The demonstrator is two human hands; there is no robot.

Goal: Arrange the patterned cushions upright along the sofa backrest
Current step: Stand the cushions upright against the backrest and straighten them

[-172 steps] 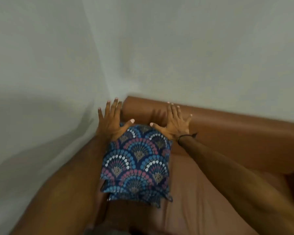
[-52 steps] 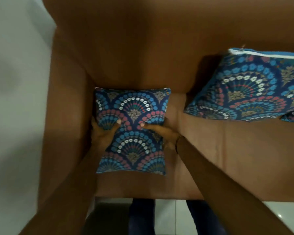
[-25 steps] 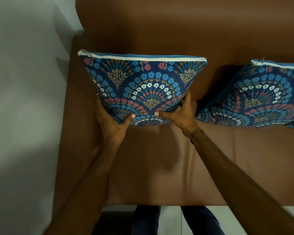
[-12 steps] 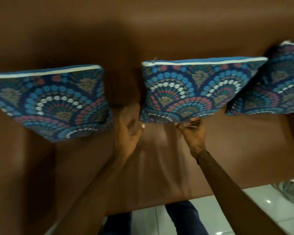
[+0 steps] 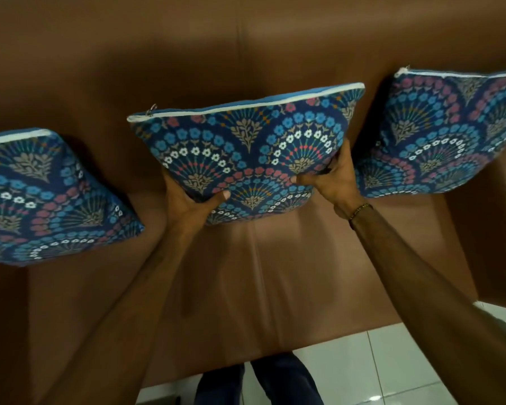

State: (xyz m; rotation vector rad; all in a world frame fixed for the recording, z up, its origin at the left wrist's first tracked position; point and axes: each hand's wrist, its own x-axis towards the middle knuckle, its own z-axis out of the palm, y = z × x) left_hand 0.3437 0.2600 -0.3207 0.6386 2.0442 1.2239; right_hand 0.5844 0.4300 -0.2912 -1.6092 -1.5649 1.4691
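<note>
Middle cushion [image 5: 246, 147]: it is held at the centre of the frame, leaned back on the backrest [image 5: 187, 54], zip edge up, its lower edge on or just above the seat [image 5: 275, 273]; which of the two cannot be told.
Left hand [image 5: 190, 206]: it is closed on the cushion's lower left corner, thumb laid across the patterned face, fingers hidden behind.
Right hand [image 5: 333, 182]: it is closed on the lower right edge, thumb on the face, fingers wrapped round the side; a bracelet [image 5: 360, 210] is worn at the wrist.
Left cushion [image 5: 41, 197]: it is propped at the left edge of the frame, tilted, partly cut off.
Right cushion [image 5: 444, 135]: it is stood at the upper right, just beside the right hand, partly cut off.
Handling: the cushion is judged light and soft; the fabric is dented under the thumbs, so it is likely to sag or slump if released off balance. The cloth looks matt and not slippery.
Hold: the two lower corners are judged the best place, so the top edge can be tipped onto the backrest.
Surface: smooth brown upholstery, probably leather-like, on which a base may slide forward.
Room: white glossy floor tiles [image 5: 392, 361] are seen at the bottom of the frame.
</note>
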